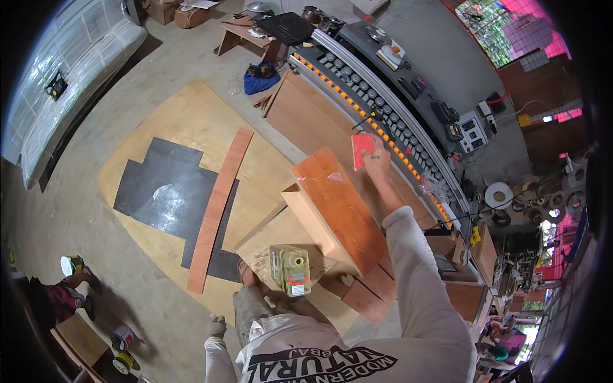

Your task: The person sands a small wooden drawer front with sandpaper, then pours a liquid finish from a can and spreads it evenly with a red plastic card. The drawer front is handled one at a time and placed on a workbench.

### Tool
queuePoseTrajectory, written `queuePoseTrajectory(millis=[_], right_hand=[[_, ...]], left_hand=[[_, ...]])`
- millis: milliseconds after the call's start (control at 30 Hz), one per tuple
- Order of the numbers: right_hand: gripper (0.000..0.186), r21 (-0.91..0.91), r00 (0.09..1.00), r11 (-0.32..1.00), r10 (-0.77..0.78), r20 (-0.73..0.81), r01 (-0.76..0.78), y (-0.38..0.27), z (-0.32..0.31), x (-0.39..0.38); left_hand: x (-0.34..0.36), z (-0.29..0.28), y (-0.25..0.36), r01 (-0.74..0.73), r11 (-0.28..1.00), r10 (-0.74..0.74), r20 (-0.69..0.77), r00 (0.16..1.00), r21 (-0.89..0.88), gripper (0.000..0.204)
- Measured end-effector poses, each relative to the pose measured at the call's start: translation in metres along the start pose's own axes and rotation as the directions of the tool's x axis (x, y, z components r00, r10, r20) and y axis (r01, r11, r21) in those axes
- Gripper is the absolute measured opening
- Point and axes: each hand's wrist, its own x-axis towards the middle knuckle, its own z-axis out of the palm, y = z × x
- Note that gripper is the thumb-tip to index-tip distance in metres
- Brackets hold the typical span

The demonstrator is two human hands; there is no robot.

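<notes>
My right hand (377,156) is stretched far forward with its fingers closed on a flat red rectangular piece (362,148). It is over the brown panel beside the long bench. Closer to me, an orange-brown wooden board (341,210) with a shiny wet-looking patch tops a pale wooden box (313,220). A yellowish translucent jerrycan (285,271) with an uncapped mouth stands just in front of my body. Low at my left side, my left hand (218,327) looks greyish, its fingers curled; whatever they hold, if anything, is hidden.
A plywood sheet (185,108) on the floor carries a black cut-out sheet (163,185) and a long reddish wood strip (220,210). The roller-edged bench (383,115) curves along the right. A person's legs (67,297) and several cans (122,338) are at the left.
</notes>
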Motion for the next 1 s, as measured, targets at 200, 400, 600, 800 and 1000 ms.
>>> queuePoseTrajectory(millis=[200, 400, 600, 800, 1000], right_hand=[[0.045, 0.61, 0.903, 0.723, 0.044, 0.427, -0.324, -0.023, -0.06, -0.028], [0.035, 0.576, 0.787, 0.663, 0.032, 0.617, -0.479, -0.042, -0.079, -0.034], [0.015, -0.183, 0.8, 0.795, -0.507, 0.322, 0.578, -0.053, -0.025, -0.039], [0.011, 0.093, 0.73, 0.833, -0.527, 0.434, 0.546, -0.051, 0.038, -0.001], [0.007, 0.072, 0.714, 0.799, -0.57, 0.407, 0.597, -0.061, 0.074, -0.003]], left_hand=[[0.024, 0.026, 0.05, -0.251, 0.958, 0.252, 0.009, 0.968, 0.138, 0.041], [0.027, 0.043, 0.075, -0.394, 0.909, 0.39, 0.051, 0.919, 0.135, 0.041], [0.027, 0.044, 0.048, -0.315, 0.942, 0.315, 0.019, 0.949, 0.117, 0.041], [0.024, 0.024, -0.003, -0.078, 0.997, 0.079, -0.04, 0.996, 0.02, 0.037], [0.02, 0.019, -0.038, -0.153, 0.985, 0.146, -0.096, 0.985, -0.074, 0.038]])
